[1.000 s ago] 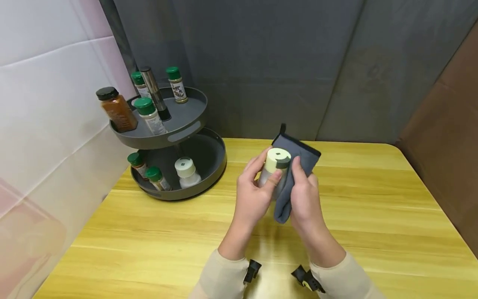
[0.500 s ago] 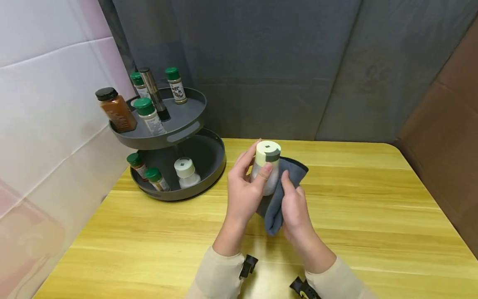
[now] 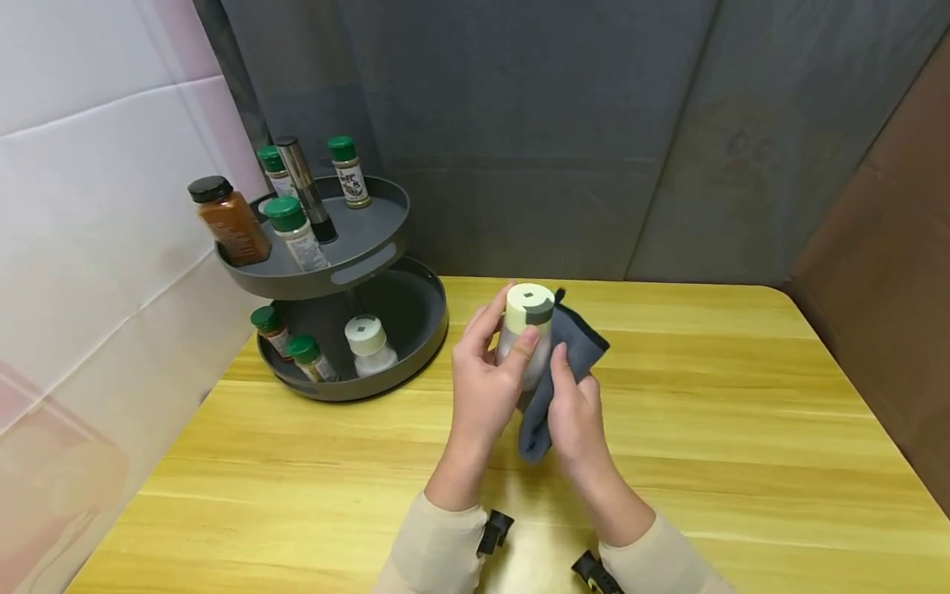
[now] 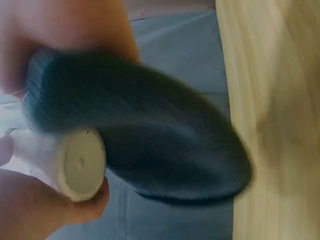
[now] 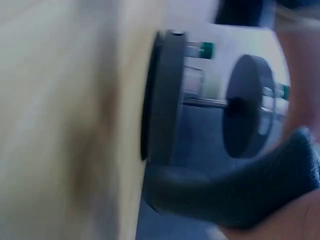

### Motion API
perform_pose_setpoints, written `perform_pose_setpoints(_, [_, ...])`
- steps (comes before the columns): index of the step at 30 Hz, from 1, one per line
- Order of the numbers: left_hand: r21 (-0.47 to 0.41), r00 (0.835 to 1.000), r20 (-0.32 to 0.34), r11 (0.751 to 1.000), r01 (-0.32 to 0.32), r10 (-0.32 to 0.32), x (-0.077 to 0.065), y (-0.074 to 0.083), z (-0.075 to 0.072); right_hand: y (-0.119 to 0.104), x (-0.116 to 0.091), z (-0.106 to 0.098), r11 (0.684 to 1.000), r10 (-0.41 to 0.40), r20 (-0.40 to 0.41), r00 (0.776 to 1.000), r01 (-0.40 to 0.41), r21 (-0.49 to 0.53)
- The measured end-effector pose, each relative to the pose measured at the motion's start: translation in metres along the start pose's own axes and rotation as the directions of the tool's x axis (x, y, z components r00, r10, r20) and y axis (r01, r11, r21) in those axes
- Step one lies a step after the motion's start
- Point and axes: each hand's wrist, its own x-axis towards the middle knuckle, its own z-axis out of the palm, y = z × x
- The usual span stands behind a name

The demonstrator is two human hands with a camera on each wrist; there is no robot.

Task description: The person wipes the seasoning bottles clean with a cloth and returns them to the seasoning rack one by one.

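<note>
My left hand (image 3: 482, 371) grips a shaker jar (image 3: 529, 330) with a pale yellow-green lid and a clear body of whitish contents, above the table. The lid carries a dark grey patch on its side. In the left wrist view the jar's round base (image 4: 84, 165) faces the camera. My right hand (image 3: 575, 417) holds a folded grey-blue cloth (image 3: 575, 338) with black edging against the jar's right side. The cloth (image 4: 165, 135) hangs loose and blurred in the left wrist view. In the right wrist view the cloth (image 5: 240, 192) reaches toward the lower left from the hand.
A dark two-tier turntable rack (image 3: 371, 386) stands at the left. Its upper tier has several spice jars, including an orange-brown bottle (image 3: 233, 227), and a metal grinder (image 3: 306, 190). Below are two green-capped jars and a second white-lidded shaker (image 3: 369, 346). A grey curtain hangs behind the table (image 3: 705, 437).
Both hands, the jar and the cloth have shifted a little left and toward me. The cloth swung lower against the jar, then slightly up again. The rack stays put.
</note>
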Motion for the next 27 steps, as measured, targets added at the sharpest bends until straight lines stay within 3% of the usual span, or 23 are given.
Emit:
perform_pose_setpoints(2, [0.011, 1.000, 0.005, 1.000, 0.004, -0.004, 0.000, -0.001, 0.000, -0.008, 0.004, -0.003, 0.996, 0.086, 0.013, 0.996, -0.087, 0.030])
perform_pose_setpoints(3, [0.017, 1.000, 0.012, 1.000, 0.009, -0.009, -0.001, -0.002, 0.000, -0.014, 0.005, -0.004, 0.996, 0.086, 0.021, 0.996, -0.087, 0.037])
perform_pose_setpoints(6, [0.015, 0.999, 0.042, 0.999, 0.030, -0.030, -0.005, -0.006, 0.003, -0.032, 0.002, -0.004, 0.996, -0.081, 0.007, 0.997, 0.081, 0.035])
perform_pose_setpoints(9, [-0.012, 0.997, 0.060, 0.999, 0.045, -0.045, -0.009, -0.008, 0.005, -0.036, -0.006, 0.000, 0.956, -0.293, -0.020, 0.956, 0.292, -0.019])
perform_pose_setpoints(10, [-0.024, 0.997, 0.060, 0.999, 0.047, -0.045, -0.009, -0.008, 0.005, -0.033, -0.008, 0.002, 0.942, -0.336, -0.023, 0.942, 0.335, -0.027])
perform_pose_setpoints(12, [-0.042, 0.998, 0.048, 0.998, 0.049, -0.047, -0.009, -0.008, 0.005, -0.023, -0.012, 0.004, 0.935, -0.354, -0.030, 0.935, 0.353, -0.043])
perform_pose_setpoints(14, [-0.049, 0.998, 0.025, 0.997, 0.055, -0.054, -0.007, -0.007, 0.003, -0.012, -0.013, 0.005, 0.952, -0.302, -0.037, 0.952, 0.300, -0.061])
perform_pose_setpoints(17, [-0.053, 0.999, -0.003, 0.997, 0.053, -0.053, -0.003, -0.007, -0.001, -0.002, -0.010, 0.002, 0.995, -0.093, -0.036, 0.995, 0.091, -0.051])
perform_pose_setpoints(19, [-0.046, 0.999, -0.011, 0.998, 0.047, -0.047, -0.001, -0.008, -0.002, -0.004, -0.005, -0.001, 0.998, 0.027, -0.019, 0.999, -0.028, -0.049])
perform_pose_setpoints(21, [-0.039, 0.999, -0.006, 0.998, 0.041, -0.041, 0.000, -0.008, -0.002, -0.012, 0.000, -0.002, 0.996, 0.052, -0.010, 0.999, -0.053, -0.067])
perform_pose_setpoints(24, [-0.033, 0.999, 0.017, 0.998, 0.045, -0.044, -0.003, -0.009, 0.004, -0.026, 0.003, -0.002, 0.990, -0.106, -0.039, 0.994, 0.101, -0.102])
perform_pose_setpoints(27, [-0.035, 0.997, 0.048, 0.998, 0.057, -0.055, -0.003, -0.009, 0.010, -0.031, 0.005, 0.000, 0.951, -0.294, -0.089, 0.952, 0.281, -0.129])
